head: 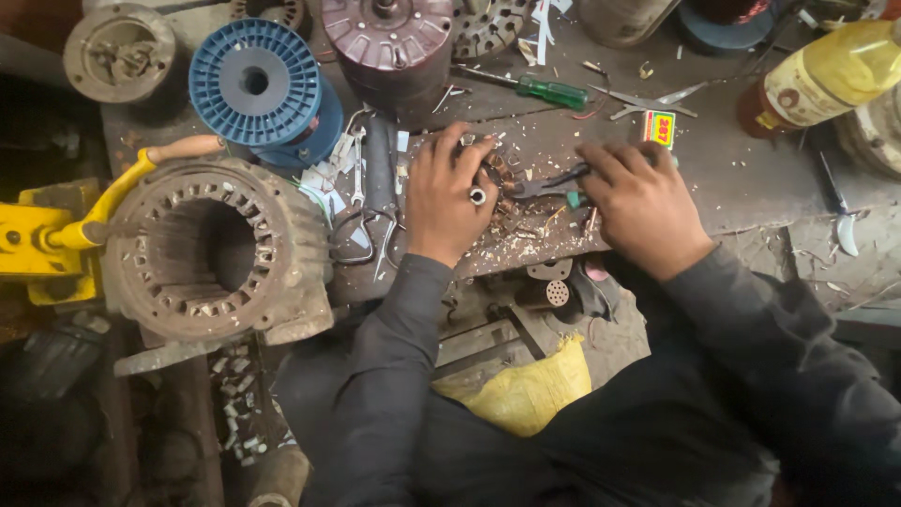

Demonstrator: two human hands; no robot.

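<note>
Left hand pressing copper coil; right hand grasping pliers; yellow bottle lying sideways.

Head view, steeply down, close

My pliers lie nearly flat over the counter, dark jaws shut on a small coppery coil.
</note>
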